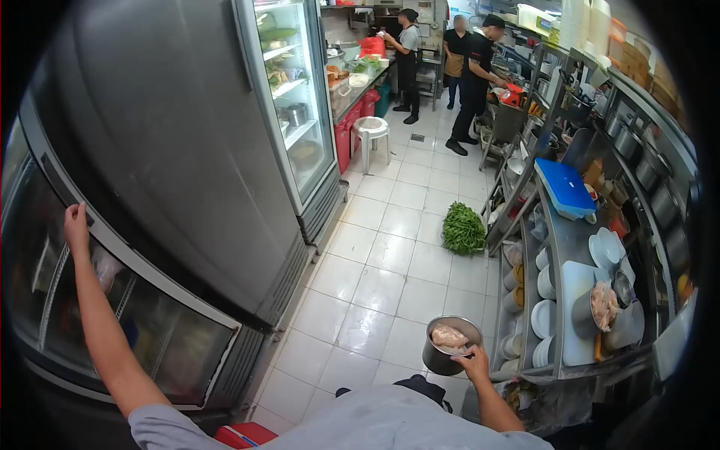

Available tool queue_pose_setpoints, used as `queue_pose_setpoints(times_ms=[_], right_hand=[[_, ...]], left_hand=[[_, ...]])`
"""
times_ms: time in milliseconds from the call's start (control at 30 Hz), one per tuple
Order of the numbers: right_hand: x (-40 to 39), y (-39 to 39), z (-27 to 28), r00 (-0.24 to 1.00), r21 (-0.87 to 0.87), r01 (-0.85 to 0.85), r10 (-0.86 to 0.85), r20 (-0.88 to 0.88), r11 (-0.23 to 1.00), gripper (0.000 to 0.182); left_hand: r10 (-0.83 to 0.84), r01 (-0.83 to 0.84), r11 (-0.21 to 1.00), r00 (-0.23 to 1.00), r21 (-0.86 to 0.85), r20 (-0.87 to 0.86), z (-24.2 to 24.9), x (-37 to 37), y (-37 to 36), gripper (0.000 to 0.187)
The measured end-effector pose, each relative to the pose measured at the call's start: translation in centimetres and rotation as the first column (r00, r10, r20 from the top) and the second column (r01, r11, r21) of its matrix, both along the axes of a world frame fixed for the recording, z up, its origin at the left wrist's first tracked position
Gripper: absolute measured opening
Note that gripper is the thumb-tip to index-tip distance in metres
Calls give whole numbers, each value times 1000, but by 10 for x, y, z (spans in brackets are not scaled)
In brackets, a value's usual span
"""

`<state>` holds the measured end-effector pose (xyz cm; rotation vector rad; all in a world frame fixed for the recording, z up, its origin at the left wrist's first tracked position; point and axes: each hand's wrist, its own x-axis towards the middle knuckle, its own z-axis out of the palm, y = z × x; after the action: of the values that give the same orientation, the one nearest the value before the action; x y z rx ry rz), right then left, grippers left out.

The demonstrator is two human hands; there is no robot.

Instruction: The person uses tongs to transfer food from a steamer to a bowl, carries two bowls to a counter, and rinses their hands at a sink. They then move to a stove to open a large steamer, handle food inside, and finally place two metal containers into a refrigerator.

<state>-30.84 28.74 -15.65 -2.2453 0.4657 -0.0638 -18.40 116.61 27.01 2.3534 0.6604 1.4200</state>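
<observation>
While the left hand [76, 223] grips the glass fridge door [131, 300] at nine o'clock, the right hand [474, 365] holds a metal pot [448, 345] of raw chicken [448, 337] at five o'clock; storing it seems left to do.

I wore a light grey short-sleeved shirt [375, 427], its cloth plain and unmarked, the sleeve [161, 427] ending above my elbow. Both forearms were bare, with no watch or glove on my left hand [75, 225] or my right hand [476, 365].
</observation>
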Motion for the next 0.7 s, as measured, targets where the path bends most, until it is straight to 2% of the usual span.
queue_pose_setpoints(times_ms=[100,200,300,333,400,433,467,500,533,567,600,633,667,700], right_hand=[[-11,17,-10,997,-15,20,-18,77,1000,44],[-21,27,-13,1000,1,26,-26,11,1000,44],[-27,36,-16,999,17,-49,49,4,999,44],[-26,35,-21,997,61,-74,75,-15,995,45],[-15,37,-22,988,37,-153,153,-21,988,46],[-9,35,-21,981,26,-192,193,-28,981,46],[0,40,-16,969,17,-225,225,-105,974,47],[8,47,-18,953,-3,-278,276,-125,961,48],[19,54,-22,935,-25,-332,325,-142,943,48],[35,59,-21,911,-44,-392,381,-160,919,48],[51,70,-11,872,-30,-462,448,-197,886,50],[65,77,-9,845,-8,-516,508,-170,856,52],[80,84,-13,812,15,-570,566,-142,821,53],[95,93,-18,775,38,-622,622,-112,782,55]], left_hand=[[276,-276,957,961,90,15,3,8,-34,39],[415,-417,908,889,-31,192,0,17,-4,41],[401,-401,914,916,54,20,-2,20,18,39],[314,-313,949,949,-27,36,-4,19,20,38],[138,-121,978,986,-169,89,5,3,-21,35],[42,-22,989,989,-145,140,6,-6,-36,32],[-52,76,990,981,-122,187,1,-20,-46,30],[-106,117,990,984,-75,141,-1,-39,-62,28],[-200,239,943,963,-230,180,-3,-58,-82,26],[-169,234,929,957,-288,235,-2,-76,-121,27],[-147,202,927,971,-316,190,-4,-100,-132,31],[-51,97,954,985,-282,165,-4,-125,-156,40],[-18,95,934,975,-343,220,-7,-151,-178,41],[96,-96,995,995,2,-41,-17,-190,-184,37]])
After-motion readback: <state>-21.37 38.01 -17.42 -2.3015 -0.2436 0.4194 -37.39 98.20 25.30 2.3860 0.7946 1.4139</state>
